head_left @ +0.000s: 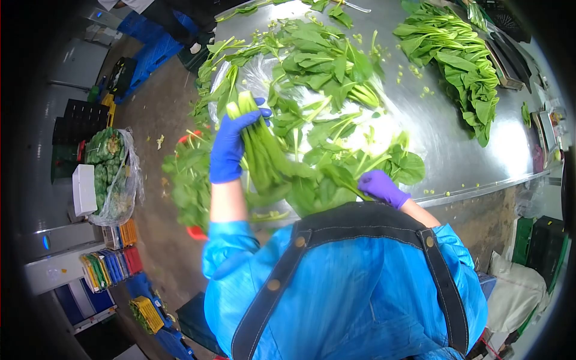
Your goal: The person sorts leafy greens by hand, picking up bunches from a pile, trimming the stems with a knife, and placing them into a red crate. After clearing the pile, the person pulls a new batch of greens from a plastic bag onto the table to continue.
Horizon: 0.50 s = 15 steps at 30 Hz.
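Observation:
My left hand (231, 144), in a blue glove, is wrapped round the pale stem ends of a bunch of leafy greens (264, 159). The bunch hangs toward my apron, its leaves slightly blurred. Near the table's front edge, my right hand (379, 186), in a purple glove, has its fingers curled beside the leaves of the greens; whether it pinches a leaf is hidden. Loose greens (318, 60) lie over clear plastic on the metal table (444, 162) beyond my hands.
A long row of greens (459, 66) lies at the table's right. A knife (354, 6) rests at the far edge. More greens (186, 174) stand in a red container (196, 233) left of the table. Part of another person (159, 15) shows at the upper left.

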Each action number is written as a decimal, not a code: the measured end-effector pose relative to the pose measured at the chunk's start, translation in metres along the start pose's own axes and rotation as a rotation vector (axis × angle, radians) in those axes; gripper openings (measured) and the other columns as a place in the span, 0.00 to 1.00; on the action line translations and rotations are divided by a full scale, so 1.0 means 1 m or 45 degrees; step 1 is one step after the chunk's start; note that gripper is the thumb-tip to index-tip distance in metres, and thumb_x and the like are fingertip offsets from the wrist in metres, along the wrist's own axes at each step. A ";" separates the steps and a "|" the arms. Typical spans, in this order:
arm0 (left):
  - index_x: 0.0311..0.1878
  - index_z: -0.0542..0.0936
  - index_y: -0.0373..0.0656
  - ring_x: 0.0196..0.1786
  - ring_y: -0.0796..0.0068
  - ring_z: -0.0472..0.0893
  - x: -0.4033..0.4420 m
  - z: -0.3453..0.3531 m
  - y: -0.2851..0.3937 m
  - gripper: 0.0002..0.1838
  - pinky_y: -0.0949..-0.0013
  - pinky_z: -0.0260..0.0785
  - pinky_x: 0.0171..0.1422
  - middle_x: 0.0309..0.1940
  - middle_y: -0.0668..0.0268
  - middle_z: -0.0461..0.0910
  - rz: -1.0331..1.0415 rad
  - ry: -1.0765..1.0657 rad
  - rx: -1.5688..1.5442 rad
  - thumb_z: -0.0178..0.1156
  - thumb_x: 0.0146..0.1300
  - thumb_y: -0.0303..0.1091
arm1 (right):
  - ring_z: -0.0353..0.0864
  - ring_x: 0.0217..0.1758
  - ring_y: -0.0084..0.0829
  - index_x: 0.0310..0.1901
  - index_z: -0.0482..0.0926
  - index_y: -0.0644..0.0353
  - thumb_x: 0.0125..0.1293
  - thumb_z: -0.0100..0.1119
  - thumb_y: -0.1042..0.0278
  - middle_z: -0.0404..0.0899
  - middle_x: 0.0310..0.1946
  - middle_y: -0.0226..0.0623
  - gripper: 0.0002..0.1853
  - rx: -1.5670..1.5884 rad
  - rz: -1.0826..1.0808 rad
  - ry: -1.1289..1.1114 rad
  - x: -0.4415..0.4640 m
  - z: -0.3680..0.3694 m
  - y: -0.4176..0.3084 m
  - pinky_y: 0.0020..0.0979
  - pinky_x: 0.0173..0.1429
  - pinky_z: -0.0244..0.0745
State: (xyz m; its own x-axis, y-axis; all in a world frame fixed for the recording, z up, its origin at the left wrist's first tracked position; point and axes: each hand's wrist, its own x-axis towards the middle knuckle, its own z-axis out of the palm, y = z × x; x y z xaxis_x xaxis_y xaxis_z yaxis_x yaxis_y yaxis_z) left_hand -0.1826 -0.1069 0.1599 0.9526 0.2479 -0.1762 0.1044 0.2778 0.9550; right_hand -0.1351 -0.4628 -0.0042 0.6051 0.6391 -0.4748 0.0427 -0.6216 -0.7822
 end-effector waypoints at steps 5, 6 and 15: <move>0.54 0.71 0.32 0.36 0.67 0.80 0.009 -0.004 -0.019 0.22 0.69 0.74 0.44 0.36 0.57 0.80 -0.047 -0.010 -0.229 0.59 0.56 0.30 | 0.67 0.15 0.14 0.30 0.77 0.62 0.56 0.57 0.65 0.76 0.18 0.30 0.08 0.578 0.088 -0.068 -0.006 -0.053 -0.038 0.18 0.17 0.58; 0.53 0.71 0.32 0.37 0.67 0.79 0.014 -0.003 -0.026 0.21 0.69 0.74 0.45 0.37 0.57 0.80 -0.076 -0.001 -0.242 0.59 0.56 0.30 | 0.67 0.15 0.15 0.30 0.77 0.62 0.56 0.58 0.65 0.76 0.19 0.30 0.09 0.632 0.060 -0.017 -0.008 -0.065 -0.047 0.18 0.17 0.58; 0.52 0.72 0.35 0.45 0.67 0.79 0.036 0.086 -0.054 0.24 0.66 0.73 0.49 0.51 0.52 0.77 -0.319 -0.589 -0.170 0.61 0.51 0.32 | 0.67 0.14 0.19 0.32 0.72 0.58 0.59 0.55 0.68 0.76 0.20 0.31 0.05 1.172 -0.315 0.016 -0.005 -0.118 -0.092 0.20 0.22 0.63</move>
State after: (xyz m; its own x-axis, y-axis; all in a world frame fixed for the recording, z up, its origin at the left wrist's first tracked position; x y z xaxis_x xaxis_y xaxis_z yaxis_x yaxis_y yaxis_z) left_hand -0.1295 -0.1927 0.1226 0.9327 -0.2669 -0.2427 0.3361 0.3987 0.8533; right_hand -0.0484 -0.4619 0.1178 0.6714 0.6966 -0.2528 -0.4687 0.1349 -0.8730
